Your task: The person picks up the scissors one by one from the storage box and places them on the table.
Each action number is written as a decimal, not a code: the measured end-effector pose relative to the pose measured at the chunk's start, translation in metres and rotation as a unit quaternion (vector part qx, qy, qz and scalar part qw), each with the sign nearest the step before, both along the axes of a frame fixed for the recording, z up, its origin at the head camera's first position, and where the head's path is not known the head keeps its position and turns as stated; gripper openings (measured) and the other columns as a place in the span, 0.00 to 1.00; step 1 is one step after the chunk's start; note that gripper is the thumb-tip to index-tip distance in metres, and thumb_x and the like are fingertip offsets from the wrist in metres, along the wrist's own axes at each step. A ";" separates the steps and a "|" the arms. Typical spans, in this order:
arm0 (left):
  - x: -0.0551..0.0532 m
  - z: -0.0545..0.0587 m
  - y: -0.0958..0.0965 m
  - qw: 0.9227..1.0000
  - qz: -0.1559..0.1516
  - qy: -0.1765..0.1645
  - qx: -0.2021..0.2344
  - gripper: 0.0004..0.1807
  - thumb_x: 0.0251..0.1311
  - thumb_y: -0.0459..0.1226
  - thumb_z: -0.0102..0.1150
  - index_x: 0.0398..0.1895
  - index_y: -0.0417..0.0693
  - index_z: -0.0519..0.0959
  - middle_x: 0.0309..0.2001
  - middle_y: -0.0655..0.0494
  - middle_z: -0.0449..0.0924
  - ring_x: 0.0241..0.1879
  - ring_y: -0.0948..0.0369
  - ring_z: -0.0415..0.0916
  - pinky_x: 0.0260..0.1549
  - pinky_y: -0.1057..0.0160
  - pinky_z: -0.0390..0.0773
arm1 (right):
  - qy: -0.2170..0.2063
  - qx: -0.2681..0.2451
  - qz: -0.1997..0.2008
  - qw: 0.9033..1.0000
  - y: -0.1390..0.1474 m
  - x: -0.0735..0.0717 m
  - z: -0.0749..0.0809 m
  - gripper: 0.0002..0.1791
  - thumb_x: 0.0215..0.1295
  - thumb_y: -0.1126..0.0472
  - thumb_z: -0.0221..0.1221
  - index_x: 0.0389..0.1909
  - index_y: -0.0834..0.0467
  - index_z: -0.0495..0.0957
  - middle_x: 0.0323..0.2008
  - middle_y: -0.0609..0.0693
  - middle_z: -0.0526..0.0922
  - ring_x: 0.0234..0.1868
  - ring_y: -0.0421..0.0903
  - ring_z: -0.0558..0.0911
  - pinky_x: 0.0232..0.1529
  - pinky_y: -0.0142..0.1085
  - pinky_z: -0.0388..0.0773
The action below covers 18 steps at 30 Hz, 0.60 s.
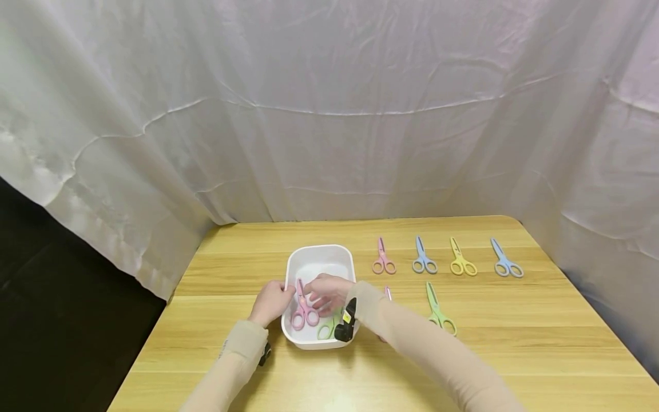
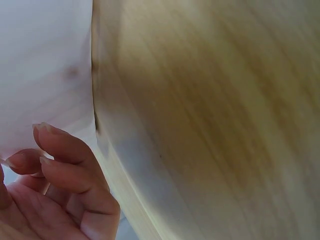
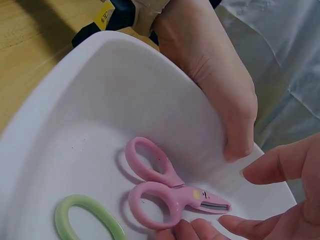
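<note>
A white plastic bin (image 1: 320, 248) stands on the wooden table. My left hand (image 1: 273, 302) grips its left wall, thumb hooked over the rim and bent fingers against the outside. Inside the bin lie pink scissors (image 1: 307, 312), handles toward me, and green scissors (image 1: 325, 331), partly covered by my right wrist. Down in the bin, my right hand (image 1: 330, 288) is beside the pink scissors. Its thumb (image 3: 272, 167) is spread well away from the other fingers, and some fingertips (image 3: 192, 231) are close to a pink handle loop; whether they touch it I cannot tell.
Right of the bin, a back row holds pink scissors (image 1: 382, 261), blue scissors (image 1: 422, 260), yellow scissors (image 1: 461, 261) and more blue scissors (image 1: 505, 263). Nearer lie green scissors (image 1: 436, 313) and a pink pair (image 1: 388, 292) mostly behind my right forearm. A pale curtain (image 1: 334, 160) hangs behind.
</note>
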<state>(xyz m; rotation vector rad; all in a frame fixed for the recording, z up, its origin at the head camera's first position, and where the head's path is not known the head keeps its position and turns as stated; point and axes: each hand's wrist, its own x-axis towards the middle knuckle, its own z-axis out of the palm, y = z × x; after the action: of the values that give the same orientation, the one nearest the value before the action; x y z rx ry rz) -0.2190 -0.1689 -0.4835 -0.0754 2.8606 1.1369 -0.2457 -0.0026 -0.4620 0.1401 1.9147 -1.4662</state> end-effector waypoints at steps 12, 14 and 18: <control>-0.002 -0.002 0.000 1.000 0.002 -0.008 0.007 0.17 0.66 0.41 0.50 0.20 0.44 0.78 0.18 0.57 0.68 0.21 0.61 0.67 0.20 0.67 0.68 | -0.008 0.001 -0.010 1.000 -0.004 -0.005 -0.006 0.14 0.62 0.61 0.60 0.47 0.61 0.76 0.42 0.58 0.76 0.38 0.48 0.75 0.34 0.32 0.78; -0.002 -0.002 -0.001 1.000 0.001 -0.005 0.009 0.17 0.66 0.41 0.51 0.20 0.45 0.77 0.18 0.57 0.68 0.21 0.61 0.67 0.20 0.67 0.67 | -0.009 0.002 -0.009 1.000 -0.005 -0.006 -0.007 0.16 0.62 0.59 0.60 0.49 0.61 0.76 0.42 0.58 0.77 0.38 0.48 0.76 0.33 0.31 0.78; -0.003 -0.002 -0.001 1.000 -0.001 -0.001 0.006 0.17 0.65 0.41 0.51 0.19 0.45 0.76 0.17 0.57 0.67 0.21 0.61 0.66 0.20 0.67 0.66 | -0.010 0.005 0.002 1.000 -0.007 -0.008 -0.009 0.17 0.64 0.56 0.61 0.49 0.62 0.76 0.42 0.59 0.79 0.38 0.47 0.76 0.33 0.31 0.78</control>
<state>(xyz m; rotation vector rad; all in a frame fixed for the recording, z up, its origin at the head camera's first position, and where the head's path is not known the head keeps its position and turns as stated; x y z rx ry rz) -0.2216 -0.1702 -0.4857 -0.0745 2.8508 1.1530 -0.2533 -0.0091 -0.4708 0.1550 1.9064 -1.4469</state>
